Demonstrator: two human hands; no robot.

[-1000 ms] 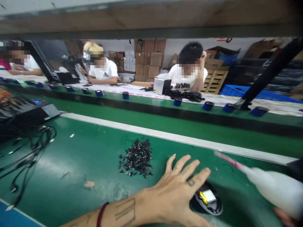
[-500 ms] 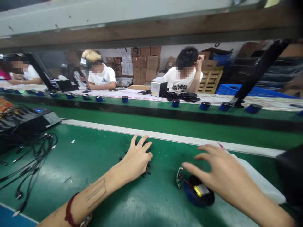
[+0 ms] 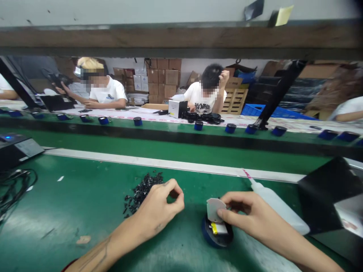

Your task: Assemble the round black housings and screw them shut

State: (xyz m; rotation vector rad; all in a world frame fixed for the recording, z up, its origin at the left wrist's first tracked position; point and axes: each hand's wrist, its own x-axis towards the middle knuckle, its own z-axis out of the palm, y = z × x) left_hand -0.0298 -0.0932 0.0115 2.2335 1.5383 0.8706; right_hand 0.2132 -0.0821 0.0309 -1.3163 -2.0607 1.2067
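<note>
My left hand [image 3: 161, 206] is closed in a pinch just right of a heap of small black parts [image 3: 141, 191] on the green mat [image 3: 85, 204]; what it pinches is too small to make out. My right hand [image 3: 249, 217] grips a small pale circuit board [image 3: 214, 209], tilted up over a round blue housing [image 3: 217, 234]. A yellow battery lies in that housing. A white squeeze bottle [image 3: 276, 206] with a pink tip lies flat behind my right hand.
A black device [image 3: 17, 149] and loose cables [image 3: 14, 187] sit at the left. A dark box [image 3: 329, 192] stands at the right. Beyond a white strip runs a conveyor with several blue housings [image 3: 230, 128]. Two people in white shirts sit across it.
My left hand left the housing, reached the heap of black parts and closed into a pinch. My right hand put down the bottle and lifted the circuit board over the housing.
</note>
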